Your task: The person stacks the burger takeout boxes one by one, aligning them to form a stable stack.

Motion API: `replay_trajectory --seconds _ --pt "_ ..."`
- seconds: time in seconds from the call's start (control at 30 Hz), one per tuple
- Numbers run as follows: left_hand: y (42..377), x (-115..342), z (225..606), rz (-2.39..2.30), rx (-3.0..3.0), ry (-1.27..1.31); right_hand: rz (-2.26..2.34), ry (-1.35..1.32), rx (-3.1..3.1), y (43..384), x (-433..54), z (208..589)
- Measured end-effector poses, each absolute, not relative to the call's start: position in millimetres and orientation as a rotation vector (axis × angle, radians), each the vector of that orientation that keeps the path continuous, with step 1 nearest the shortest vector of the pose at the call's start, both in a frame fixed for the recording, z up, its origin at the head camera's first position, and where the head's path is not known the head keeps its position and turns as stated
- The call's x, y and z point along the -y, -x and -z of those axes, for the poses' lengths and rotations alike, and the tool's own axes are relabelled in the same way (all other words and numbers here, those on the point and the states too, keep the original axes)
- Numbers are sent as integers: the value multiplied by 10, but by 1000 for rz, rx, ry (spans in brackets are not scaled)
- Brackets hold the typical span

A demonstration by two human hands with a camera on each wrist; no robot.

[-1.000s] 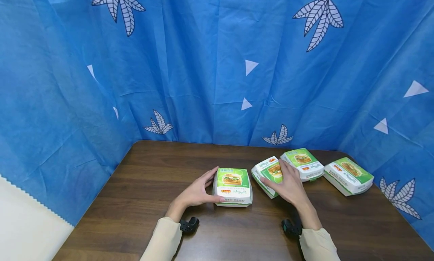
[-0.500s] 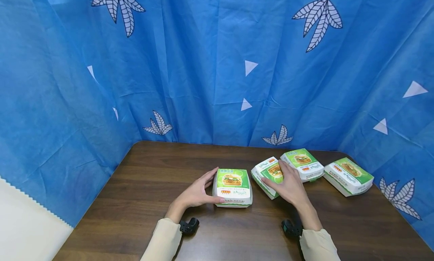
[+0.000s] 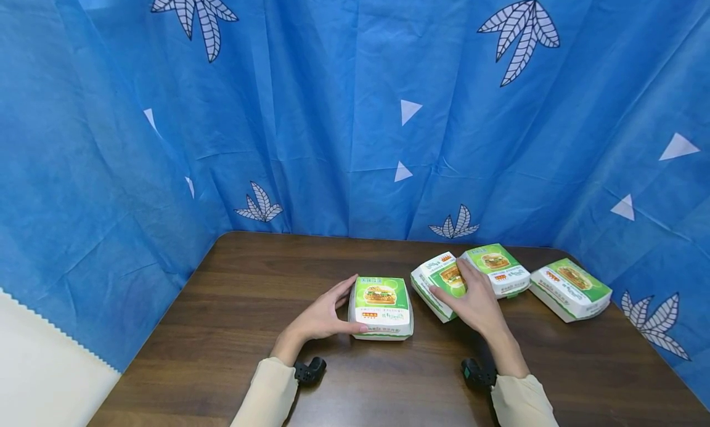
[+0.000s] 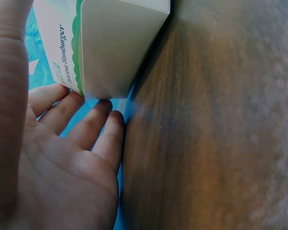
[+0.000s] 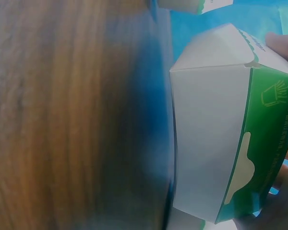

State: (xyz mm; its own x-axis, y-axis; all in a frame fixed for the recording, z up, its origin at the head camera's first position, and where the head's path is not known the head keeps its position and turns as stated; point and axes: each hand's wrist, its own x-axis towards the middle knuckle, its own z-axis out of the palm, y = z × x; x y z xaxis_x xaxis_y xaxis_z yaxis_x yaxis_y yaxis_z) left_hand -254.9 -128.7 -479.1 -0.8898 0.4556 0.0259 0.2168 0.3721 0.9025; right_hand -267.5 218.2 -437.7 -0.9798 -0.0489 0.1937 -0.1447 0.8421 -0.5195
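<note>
In the head view, a green-and-white hamburger box [image 3: 380, 305] sits squarely on the table. My left hand [image 3: 317, 313] holds it by the left side, thumb at the near corner and fingers around the far corner. The left wrist view shows those fingertips against the box's white wall [image 4: 122, 48]. A second hamburger box [image 3: 438, 285], turned at an angle, is gripped by my right hand [image 3: 476, 300], with the thumb on the near side and the fingers over the far edge. In the right wrist view, this box's white and green sides [image 5: 211, 139] face the camera, close to the tabletop.
Two more hamburger boxes lie to the right: one [image 3: 495, 269] just behind my right hand, another [image 3: 571, 288] by the table's right edge. The brown wooden table [image 3: 244, 279] is backed by a blue patterned curtain [image 3: 310, 106]. Dark bands circle both wrists.
The box in my right hand has shifted slightly away from me and to the right, and the hand moved with it. My left hand and its box stay put.
</note>
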Motion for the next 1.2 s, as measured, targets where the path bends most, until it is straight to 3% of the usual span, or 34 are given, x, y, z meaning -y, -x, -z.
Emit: replay_trajectory --seconds 1.2 --pt "2548 1290 4791 -1523 -2418 -617 -908 -309 2733 2486 -1961 3999"
